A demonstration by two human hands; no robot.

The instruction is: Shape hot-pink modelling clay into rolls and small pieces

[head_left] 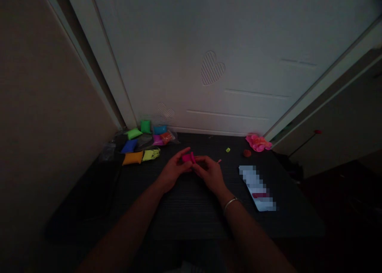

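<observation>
Both hands meet over the middle of the dark table, holding a small piece of bright pink modelling clay (188,158) between their fingertips. My left hand (173,170) grips its left side, with the thumb below and the forefinger above. On its right side, my right hand (211,172) pinches the clay's raised edge between thumb and fingers. Part of the clay is hidden by the fingers, and the dim light blurs its exact shape. A tiny pink bit (219,161) shows just beyond the right hand's knuckles.
Colourful soft packets, including an orange one (133,158) and a blue one (129,146), lie at the back left. A lit phone (257,187) is at the right. Behind it are a reddish-brown lump (246,153), a pink petalled shape (258,143) and a yellow-green scrap (228,150). A white panel (179,66) borders the table's back.
</observation>
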